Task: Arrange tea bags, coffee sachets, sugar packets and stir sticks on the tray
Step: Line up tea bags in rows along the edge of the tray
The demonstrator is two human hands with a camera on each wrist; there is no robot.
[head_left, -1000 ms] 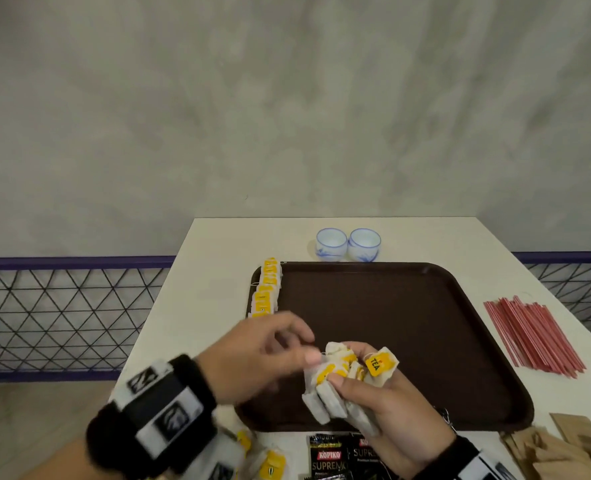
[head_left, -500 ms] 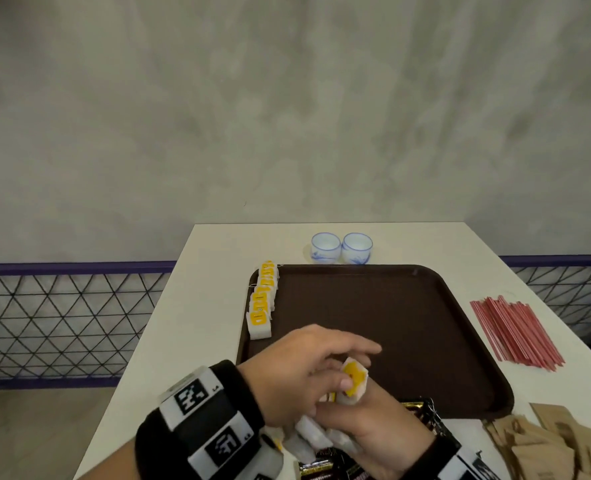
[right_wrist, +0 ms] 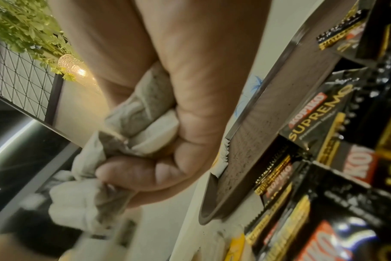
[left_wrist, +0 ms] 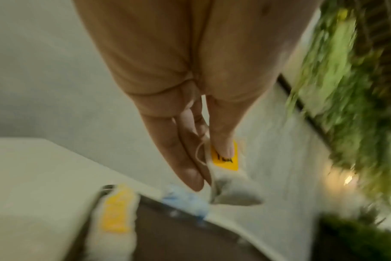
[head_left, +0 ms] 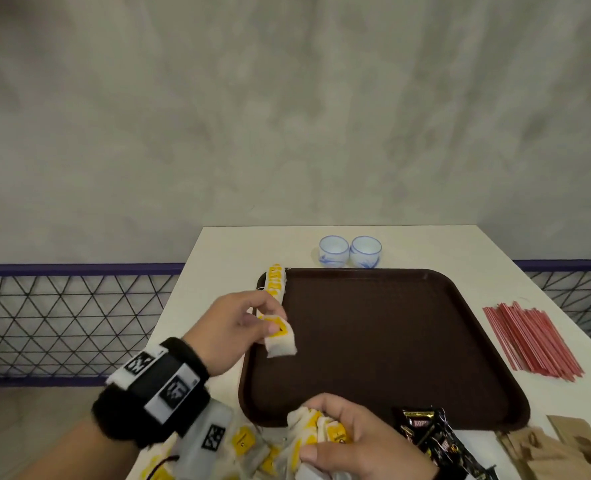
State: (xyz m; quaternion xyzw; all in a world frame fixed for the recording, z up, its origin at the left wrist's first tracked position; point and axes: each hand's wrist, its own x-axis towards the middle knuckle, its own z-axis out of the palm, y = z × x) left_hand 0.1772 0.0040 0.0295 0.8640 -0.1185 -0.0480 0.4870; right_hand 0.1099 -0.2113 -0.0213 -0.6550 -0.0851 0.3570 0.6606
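My left hand (head_left: 252, 320) pinches one white tea bag (head_left: 280, 341) with a yellow tag (left_wrist: 225, 159) over the left side of the brown tray (head_left: 408, 341), just below a row of tea bags (head_left: 275, 278) lined along the tray's left rim. At the tray's near edge my right hand (head_left: 353, 441) grips a bunch of tea bags (right_wrist: 134, 120). More loose tea bags (head_left: 249, 448) lie on the white table below my left wrist. Black coffee sachets (head_left: 436, 441) lie at the near right, brown sugar packets (head_left: 557, 452) beside them, red stir sticks (head_left: 529, 341) right of the tray.
Two small white-and-blue cups (head_left: 349, 251) stand behind the tray's far edge. The table's left edge (head_left: 180, 289) drops off beside a black mesh railing (head_left: 62, 317). A grey wall rises behind the table. Most of the tray floor is bare.
My left hand has drawn a single tea bag out of the bunch and carried it up and left toward the row. My right hand stayed at the tray's near edge with the bunch.
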